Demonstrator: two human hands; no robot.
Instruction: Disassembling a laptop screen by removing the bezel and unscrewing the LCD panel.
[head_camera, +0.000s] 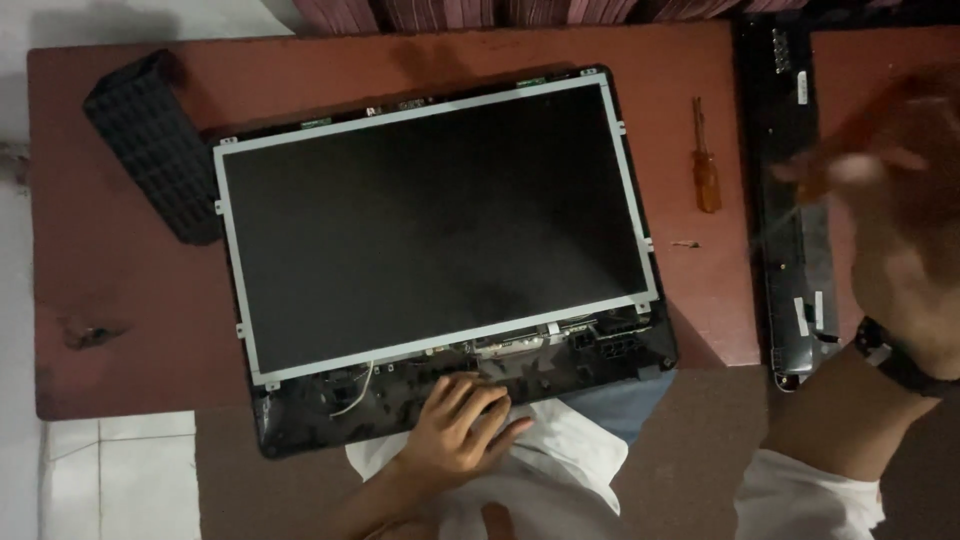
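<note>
An opened flat screen is steadied on a red-brown table (120, 330).

A black ribbed block (150, 145) lies far left; the bare screen panel (425, 220) is pressed at its near edge by the flat, open left hand (462, 422); an orange screwdriver (705, 160) lies beside it; a second orange-handled screwdriver (850, 130) is gripped by the blurred right hand (905, 200) above a black bezel strip (795, 200).

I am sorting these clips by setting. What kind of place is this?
Probably a small home repair spot: an opened display panel lies on a worn reddish table, an orange-handled screwdriver beside it, and tiled floor below.
</note>
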